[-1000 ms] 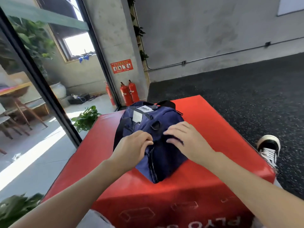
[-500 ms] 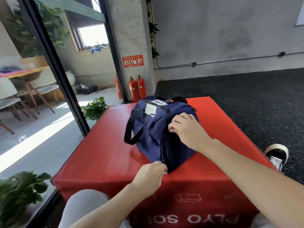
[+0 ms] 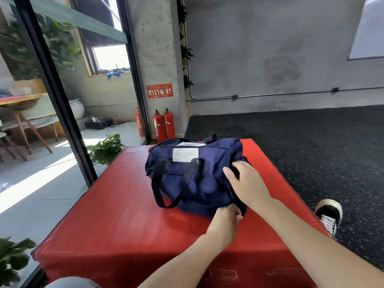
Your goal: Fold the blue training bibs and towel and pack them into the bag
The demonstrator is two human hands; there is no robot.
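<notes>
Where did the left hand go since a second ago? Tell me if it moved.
Yes. The left hand has come off the top of the bag and dropped to its near end, close to the red box.

The navy bag (image 3: 193,175) lies on its side toward the far right of the red box (image 3: 116,215). Its 2 black handles (one drooping nearward) and a grey patch face up.

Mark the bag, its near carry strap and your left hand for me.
bag (image 3: 199,179), head view, on its navy side panel.
carry strap (image 3: 156,190), head view, on the black loop's left leg.
left hand (image 3: 225,222), head view, on the back of the hand.
</notes>
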